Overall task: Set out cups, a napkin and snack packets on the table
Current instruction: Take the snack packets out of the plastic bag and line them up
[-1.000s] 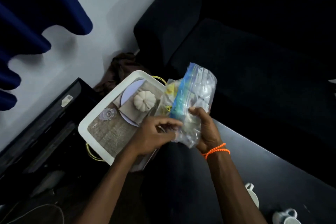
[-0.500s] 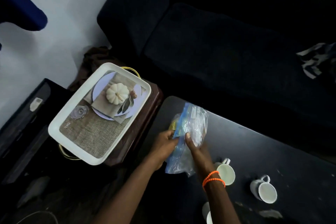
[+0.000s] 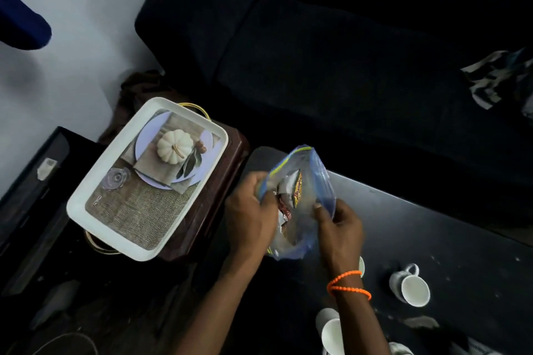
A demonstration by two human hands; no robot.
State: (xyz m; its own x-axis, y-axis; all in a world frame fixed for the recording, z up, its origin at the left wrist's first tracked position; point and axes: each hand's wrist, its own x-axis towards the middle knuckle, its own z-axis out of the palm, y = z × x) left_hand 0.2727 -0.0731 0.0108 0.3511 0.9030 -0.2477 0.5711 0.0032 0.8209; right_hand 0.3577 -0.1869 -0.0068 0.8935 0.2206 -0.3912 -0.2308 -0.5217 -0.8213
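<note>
A clear zip bag (image 3: 315, 179) with a blue and yellow seal hangs over the left end of the black table (image 3: 432, 239), its mouth pulled open. Snack packets (image 3: 291, 193) show inside it. My left hand (image 3: 249, 213) grips the bag's left lip and my right hand (image 3: 339, 225), with an orange bead bracelet at the wrist, grips the right lip. A white cup (image 3: 409, 285) stands on the table to the right. Another white cup (image 3: 331, 331) sits beside my right forearm, and a third (image 3: 361, 266) is mostly hidden behind the wrist.
A white tray (image 3: 95, 199) printed with a pumpkin picture rests on a dark wooden side table (image 3: 213, 207) at the left. A dark sofa (image 3: 331, 66) runs behind the table, with a patterned cloth (image 3: 496, 78) on it at the right. A crumpled scrap (image 3: 421, 321) lies near the front.
The view swung right from the tray toward the table. Both hands carried the bag down over the table's left end and pulled its mouth open, so the packets inside now show.
</note>
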